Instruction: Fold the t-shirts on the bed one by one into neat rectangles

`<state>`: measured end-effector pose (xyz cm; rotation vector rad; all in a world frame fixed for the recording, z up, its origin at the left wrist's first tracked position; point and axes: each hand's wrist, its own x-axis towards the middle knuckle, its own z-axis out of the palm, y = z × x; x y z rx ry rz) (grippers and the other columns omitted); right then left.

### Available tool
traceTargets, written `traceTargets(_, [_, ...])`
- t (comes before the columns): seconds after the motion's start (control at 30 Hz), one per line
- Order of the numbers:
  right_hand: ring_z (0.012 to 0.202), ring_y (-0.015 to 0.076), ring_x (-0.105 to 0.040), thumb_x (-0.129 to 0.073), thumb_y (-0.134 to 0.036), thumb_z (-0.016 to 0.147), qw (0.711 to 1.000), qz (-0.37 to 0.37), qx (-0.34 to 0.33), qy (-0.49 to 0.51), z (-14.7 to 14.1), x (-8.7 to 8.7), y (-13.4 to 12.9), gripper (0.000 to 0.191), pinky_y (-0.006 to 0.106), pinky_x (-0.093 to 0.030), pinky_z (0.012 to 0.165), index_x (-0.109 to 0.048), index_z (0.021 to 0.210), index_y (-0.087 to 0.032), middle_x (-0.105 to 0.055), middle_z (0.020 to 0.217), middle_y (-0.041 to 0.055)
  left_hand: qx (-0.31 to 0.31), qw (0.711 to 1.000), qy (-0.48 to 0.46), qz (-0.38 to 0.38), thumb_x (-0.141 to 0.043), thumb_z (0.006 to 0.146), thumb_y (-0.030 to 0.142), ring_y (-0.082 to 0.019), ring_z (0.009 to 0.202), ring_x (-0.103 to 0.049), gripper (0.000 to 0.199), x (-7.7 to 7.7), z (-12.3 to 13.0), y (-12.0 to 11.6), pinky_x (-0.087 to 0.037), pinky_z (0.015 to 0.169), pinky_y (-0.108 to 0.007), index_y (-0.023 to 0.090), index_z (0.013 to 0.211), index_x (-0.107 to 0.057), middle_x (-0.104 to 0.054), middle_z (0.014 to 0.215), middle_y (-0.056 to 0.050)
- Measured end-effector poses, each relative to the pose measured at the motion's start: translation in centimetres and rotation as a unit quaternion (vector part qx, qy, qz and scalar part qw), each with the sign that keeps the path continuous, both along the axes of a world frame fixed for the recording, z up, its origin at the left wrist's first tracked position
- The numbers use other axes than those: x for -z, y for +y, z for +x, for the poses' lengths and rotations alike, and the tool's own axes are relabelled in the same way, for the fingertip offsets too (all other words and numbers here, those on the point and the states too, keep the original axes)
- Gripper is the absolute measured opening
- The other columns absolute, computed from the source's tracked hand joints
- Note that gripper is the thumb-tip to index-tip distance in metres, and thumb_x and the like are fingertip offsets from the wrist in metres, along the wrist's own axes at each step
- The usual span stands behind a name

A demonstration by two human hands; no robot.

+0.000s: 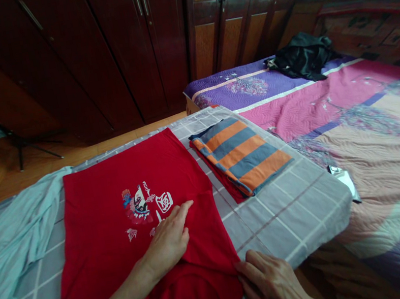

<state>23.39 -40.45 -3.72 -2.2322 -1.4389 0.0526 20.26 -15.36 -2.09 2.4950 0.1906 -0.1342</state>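
A red T-shirt (111, 258) with a printed picture and white characters lies spread on the grey checked cloth of the table, its neckline towards me. My left hand (170, 234) rests on the shirt beside the print, index finger stretched out and the others loosely bent. At the shirt's right edge, near the collar, my right hand (268, 282) pinches the red fabric between thumb and fingers. Folded garments lie to the right of the shirt: an orange-and-grey striped one (243, 154) on top of a red one (224, 178).
A pale mint garment (19, 243) drapes over the table's left side. Beyond the table's right edge is a bed (384, 137) with a patchwork cover, a black garment (303, 56) and a small white object (345, 183). Dark wardrobes (145, 61) line the back.
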Motion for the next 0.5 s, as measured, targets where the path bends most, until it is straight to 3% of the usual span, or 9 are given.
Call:
traceTargets(0.13, [0.061,0.014,-0.054,-0.041,-0.009,0.083,1.0,-0.006,0.004,0.011,0.0,0.0,-0.1,0.017,0.024,-0.039,0.054,-0.054,0.081,-0.019,-0.056,0.073,0.0033,0.005,0.995,0.043,0.091,-0.043,0.082,0.011,-0.024,0.116,-0.053,0.055,-1.2,-0.2,-0.2,-0.044,0.098,-0.039,0.02,0.137,-0.037,-0.051,0.128,-0.011])
traceTargets(0.2, [0.059,0.0138,-0.053,-0.043,-0.009,0.083,1.0,0.001,0.015,0.007,0.0,-0.3,-0.1,0.015,0.025,-0.038,0.053,-0.054,0.079,-0.02,-0.055,0.071,0.0024,0.0,0.989,0.007,0.148,-0.046,0.084,0.016,-0.025,0.111,-0.055,0.05,-1.9,0.0,-0.5,-0.044,0.097,-0.04,0.02,0.134,-0.042,-0.051,0.125,-0.011])
traceTargets(0.3, [0.065,0.0154,-0.054,-0.047,-0.011,0.082,0.999,0.026,0.025,0.001,0.1,-1.3,0.4,0.013,0.026,-0.041,0.055,-0.056,0.084,-0.02,-0.056,0.073,0.0028,0.043,0.978,-0.093,0.183,-0.045,0.088,0.019,-0.024,0.123,-0.045,0.042,-2.3,0.7,-1.6,-0.035,0.106,-0.04,0.019,0.13,-0.046,-0.047,0.132,-0.01])
traceTargets(0.43, [0.094,0.0215,-0.054,-0.05,-0.012,0.081,0.997,0.078,-0.017,0.008,0.4,-2.3,2.5,0.021,0.033,-0.049,0.079,-0.058,0.1,-0.018,-0.059,0.102,0.0093,0.155,0.964,-0.122,0.181,-0.041,0.093,0.026,-0.022,0.139,-0.022,0.046,-0.8,2.4,-2.9,-0.018,0.115,-0.04,0.016,0.138,-0.038,-0.032,0.149,-0.007])
traceTargets(0.5, [0.097,0.0218,-0.053,-0.051,-0.012,0.081,0.996,0.08,-0.039,0.031,0.4,-1.9,3.6,0.021,0.035,-0.049,0.083,-0.059,0.099,-0.018,-0.059,0.102,0.0086,0.181,0.961,-0.106,0.18,-0.039,0.095,0.036,-0.022,0.141,-0.014,0.054,0.6,3.3,-3.1,-0.015,0.115,-0.041,0.014,0.143,-0.029,-0.024,0.152,-0.009])
